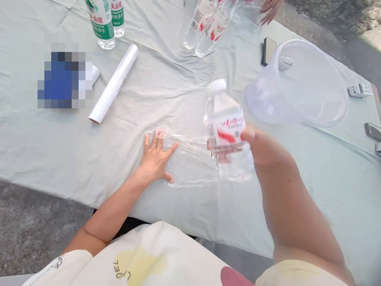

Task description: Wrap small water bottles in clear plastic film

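the right hand (258, 143) is gripping a clear bottle (228, 135) from its right side, the thumb lying against the label's edge and the fingers curling behind, showing through the see-through wall. the bottle is leaning, its white cap (217, 85) pointing far and slightly left, its base facing near and right, so its long axis is running from near right to far left. it is standing out over the right end of a thin clear film (193, 161); whether it is touching the film i cannot tell. the bottle is looking a little blurred, a white label wrapping its middle and showing red lettering above a slanting red shape. the left hand (156, 158) is grasping nothing, its fingers spreading wide and resting along the film's left end. the film is lying creased and glossy on the pale cloth (74, 159), stretching from left to right between the hands. farther left, a white roll (114, 84) is pointing far and right, while a clear bucket (262, 97) is lying on its side to the right of the bottle
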`<state>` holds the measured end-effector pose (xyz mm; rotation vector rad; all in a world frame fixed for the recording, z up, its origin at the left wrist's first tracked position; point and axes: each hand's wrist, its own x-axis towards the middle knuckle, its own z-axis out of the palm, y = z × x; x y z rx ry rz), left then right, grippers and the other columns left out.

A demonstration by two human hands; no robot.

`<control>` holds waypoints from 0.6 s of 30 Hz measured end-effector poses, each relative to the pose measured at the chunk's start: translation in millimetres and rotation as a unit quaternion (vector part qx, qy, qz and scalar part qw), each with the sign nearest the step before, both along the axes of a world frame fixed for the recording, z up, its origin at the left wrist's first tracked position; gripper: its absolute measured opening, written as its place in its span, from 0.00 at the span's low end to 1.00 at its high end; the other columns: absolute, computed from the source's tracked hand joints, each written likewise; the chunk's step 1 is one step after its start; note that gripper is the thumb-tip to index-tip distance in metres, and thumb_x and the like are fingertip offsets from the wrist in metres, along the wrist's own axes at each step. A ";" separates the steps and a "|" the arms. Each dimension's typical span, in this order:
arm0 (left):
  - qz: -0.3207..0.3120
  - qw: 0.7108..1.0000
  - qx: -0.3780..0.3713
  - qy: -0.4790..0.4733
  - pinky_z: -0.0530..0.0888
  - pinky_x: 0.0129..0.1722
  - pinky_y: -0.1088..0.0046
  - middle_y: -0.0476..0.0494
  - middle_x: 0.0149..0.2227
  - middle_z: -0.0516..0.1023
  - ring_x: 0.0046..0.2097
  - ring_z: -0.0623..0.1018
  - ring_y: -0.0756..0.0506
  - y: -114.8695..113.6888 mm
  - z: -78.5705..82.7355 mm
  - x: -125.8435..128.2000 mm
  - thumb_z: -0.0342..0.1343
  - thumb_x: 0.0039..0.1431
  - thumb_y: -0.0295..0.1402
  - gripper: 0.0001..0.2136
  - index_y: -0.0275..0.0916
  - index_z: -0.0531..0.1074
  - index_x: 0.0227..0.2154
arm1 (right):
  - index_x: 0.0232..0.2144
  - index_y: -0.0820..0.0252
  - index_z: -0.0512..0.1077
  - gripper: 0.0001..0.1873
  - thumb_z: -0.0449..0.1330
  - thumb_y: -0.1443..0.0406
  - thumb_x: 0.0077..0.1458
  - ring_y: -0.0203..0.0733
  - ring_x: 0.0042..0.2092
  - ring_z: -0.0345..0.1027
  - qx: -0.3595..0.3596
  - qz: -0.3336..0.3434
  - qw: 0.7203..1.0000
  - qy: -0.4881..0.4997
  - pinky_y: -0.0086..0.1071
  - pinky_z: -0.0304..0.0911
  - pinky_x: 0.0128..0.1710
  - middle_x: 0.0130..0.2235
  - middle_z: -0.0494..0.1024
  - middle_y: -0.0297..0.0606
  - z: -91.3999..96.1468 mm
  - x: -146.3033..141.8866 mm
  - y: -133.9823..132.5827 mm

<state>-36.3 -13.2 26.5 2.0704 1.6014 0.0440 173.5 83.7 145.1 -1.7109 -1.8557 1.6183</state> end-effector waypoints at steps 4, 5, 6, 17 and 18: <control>-0.008 1.000 -0.002 0.007 0.32 0.65 0.32 0.26 0.75 0.33 0.73 0.31 0.21 -1.9 2.4 -0.6 0.76 0.30 0.54 0.63 0.47 0.52 0.71 | 0.33 0.58 0.76 0.25 0.64 0.44 0.47 0.43 0.31 0.72 -0.215 0.143 0.965 0.044 0.35 0.65 0.29 0.33 0.79 0.41 -19.0 35.1 -67.5; -0.010 1.000 -0.004 0.007 0.31 0.65 0.32 0.26 0.75 0.32 0.73 0.30 0.21 -2.4 2.9 -1.0 0.76 0.30 0.54 0.63 0.47 0.52 0.71 | 0.35 0.59 0.76 0.24 0.63 0.44 0.51 0.43 0.34 0.72 -0.216 0.140 0.966 0.037 0.34 0.65 0.32 0.35 0.79 0.40 -26.3 36.2 -75.1; -0.013 1.000 -0.005 0.007 0.31 0.65 0.32 0.26 0.75 0.32 0.73 0.30 0.21 -3.1 3.5 -1.4 0.76 0.30 0.54 0.63 0.47 0.53 0.71 | 0.36 0.59 0.75 0.24 0.62 0.44 0.54 0.43 0.36 0.73 -0.208 0.127 0.970 0.027 0.33 0.65 0.34 0.36 0.80 0.40 -33.5 34.8 -79.4; -0.075 0.995 -0.034 0.053 0.33 0.66 0.33 0.30 0.75 0.28 0.73 0.29 0.25 -8.8 16.4 -3.3 0.74 0.36 0.53 0.61 0.50 0.47 0.72 | 0.44 0.56 0.78 0.30 0.57 0.39 0.56 0.47 0.44 0.74 -0.088 -0.024 0.996 -0.001 0.34 0.65 0.40 0.46 0.81 0.41 -75.4 -19.8 -53.5; -0.079 0.995 -0.037 0.056 0.33 0.66 0.33 0.30 0.75 0.29 0.73 0.29 0.24 -10.5 17.7 -4.9 0.74 0.36 0.53 0.61 0.49 0.47 0.72 | 0.44 0.56 0.78 0.30 0.57 0.39 0.56 0.47 0.44 0.74 -0.081 -0.030 0.996 -0.013 0.34 0.64 0.40 0.46 0.81 0.40 -76.0 -22.5 -55.2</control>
